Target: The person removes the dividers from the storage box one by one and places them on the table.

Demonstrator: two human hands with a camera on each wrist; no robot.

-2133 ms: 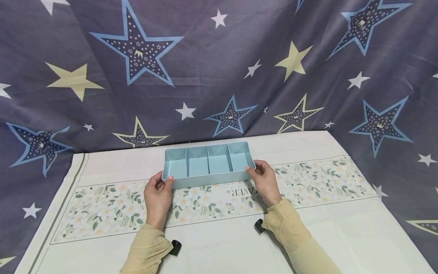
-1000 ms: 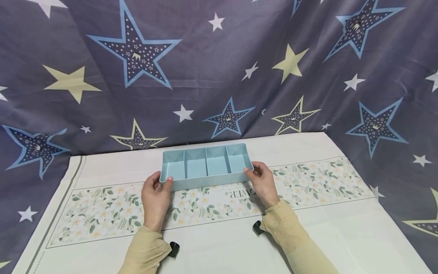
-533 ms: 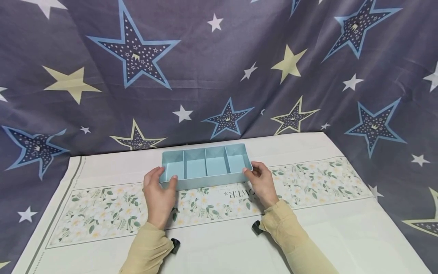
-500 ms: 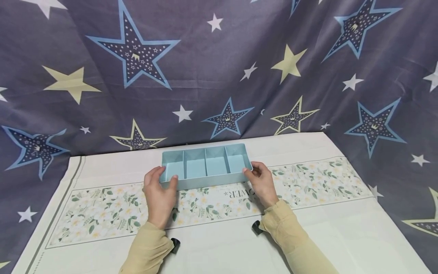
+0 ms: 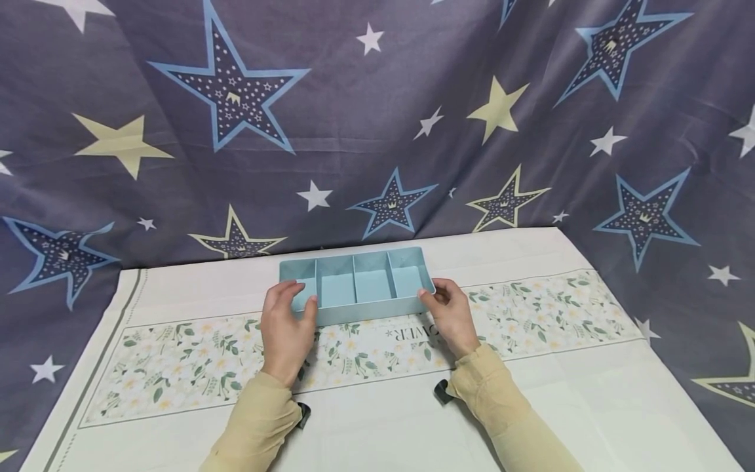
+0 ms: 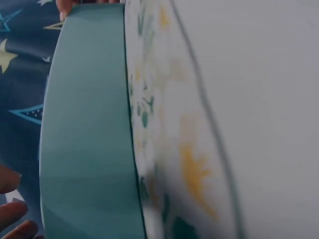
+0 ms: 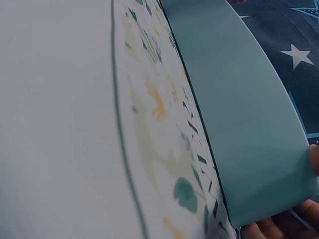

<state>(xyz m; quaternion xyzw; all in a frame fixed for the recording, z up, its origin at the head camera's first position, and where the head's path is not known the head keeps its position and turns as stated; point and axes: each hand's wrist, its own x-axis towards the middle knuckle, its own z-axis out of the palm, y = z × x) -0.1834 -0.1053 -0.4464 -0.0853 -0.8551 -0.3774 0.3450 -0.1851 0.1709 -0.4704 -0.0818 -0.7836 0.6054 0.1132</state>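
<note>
Centrally on a white tablecloth (image 5: 531, 406), a light blue divided tray (image 5: 356, 284) is seen resting lengthwise across the far edge of a floral band (image 5: 531, 314) printed on the cloth. Four compartments are formed inside the tray by three partitions. The tray's right end is gripped by the right hand (image 5: 451, 314), with the thumb laid on the near corner and the fingers curled round the end wall. The left hand (image 5: 287, 326) is raised over the tray's left end: its fingers (image 5: 283, 288) are spread and loosely bent above the leftmost compartment, and the thumb is set at the near wall. Whether the tray is actually touched there cannot be told from the head view. The two hands are kept apart by nearly the tray's full length. Both forearms are covered by beige sleeves (image 5: 507, 406), and a small black fitting is visible under each wrist.

From the left wrist view, the tray's near wall (image 6: 84, 129) is shown as a plain teal strip beside the flowered cloth, with fingertips (image 6: 12, 214) blurred at the frame's corner. From the right wrist view, the same wall (image 7: 239, 114) is seen, with fingers (image 7: 279, 226) at its end. Behind the table, a grey-blue star-patterned curtain (image 5: 377, 118) is hung.
</note>
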